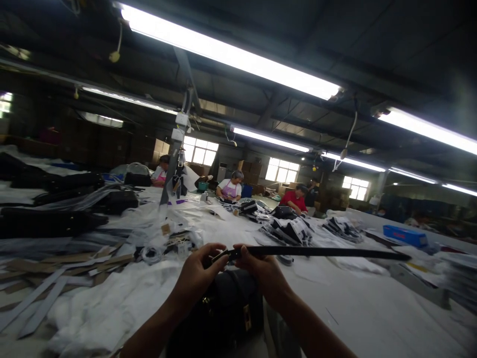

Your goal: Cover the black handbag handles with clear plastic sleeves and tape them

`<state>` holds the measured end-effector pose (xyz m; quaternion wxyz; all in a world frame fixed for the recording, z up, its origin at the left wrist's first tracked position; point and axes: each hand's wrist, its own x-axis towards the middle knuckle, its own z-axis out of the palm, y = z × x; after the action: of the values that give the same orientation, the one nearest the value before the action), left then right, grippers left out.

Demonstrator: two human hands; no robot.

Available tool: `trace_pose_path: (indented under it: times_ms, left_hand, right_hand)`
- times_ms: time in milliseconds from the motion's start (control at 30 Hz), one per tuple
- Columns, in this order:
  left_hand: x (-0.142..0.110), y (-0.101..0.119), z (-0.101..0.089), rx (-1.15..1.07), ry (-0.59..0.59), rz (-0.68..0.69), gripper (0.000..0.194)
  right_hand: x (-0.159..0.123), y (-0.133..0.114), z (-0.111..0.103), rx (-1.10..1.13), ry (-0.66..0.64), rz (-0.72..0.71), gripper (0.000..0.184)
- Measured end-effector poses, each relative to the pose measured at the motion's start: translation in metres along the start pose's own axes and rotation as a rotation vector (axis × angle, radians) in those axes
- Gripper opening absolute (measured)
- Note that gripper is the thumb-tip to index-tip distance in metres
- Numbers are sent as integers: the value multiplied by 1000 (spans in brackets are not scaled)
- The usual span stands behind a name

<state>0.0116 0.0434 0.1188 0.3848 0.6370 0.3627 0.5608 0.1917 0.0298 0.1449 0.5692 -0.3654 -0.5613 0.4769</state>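
Note:
A long black strap (316,251) is stretched out sideways in front of me, its far end reaching well to the right. My right hand (266,276) is closed on it, thumb on top, near its left end. At that left end, my left hand (199,273) pinches the strap's tip, where a small shiny piece shows; its exact form is too dark to make out. Just below both hands sits a black handbag (238,303) with a gold-coloured clasp (247,317) on its front. My forearms partly cover the bag's sides.
White wrapping sheets (122,298) and cut strips (44,283) lie to the left, with black bags (52,223) behind. Stacked black-and-white pieces (290,231) and a blue box (404,235) are farther right. Several people sit working across the table (357,308).

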Motion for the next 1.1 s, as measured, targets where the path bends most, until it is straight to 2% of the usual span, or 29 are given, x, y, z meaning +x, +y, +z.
trace_pose_path:
  times_ms: [233, 467, 600, 733, 867, 1100]
  left_hand:
    - [1, 1, -1, 34, -10, 25, 32]
    - [4, -1, -8, 87, -25, 13, 33]
    - [5, 0, -9, 101, -48, 1, 31]
    - [6, 1, -10, 154, -66, 20, 29]
    - [7, 4, -9, 188, -63, 10, 24]
    - [9, 6, -9, 246, -86, 33, 17]
  right_hand:
    - [-3, 3, 6, -87, -70, 38, 50]
    - [-1, 5, 5, 148, -171, 93, 64]
    - [-1, 6, 1, 177, -159, 138, 69]
    - [0, 11, -1, 164, -118, 127, 72]
    - [2, 15, 0, 144, -136, 113, 74]
    - [-2, 12, 6, -18, -98, 62, 68]
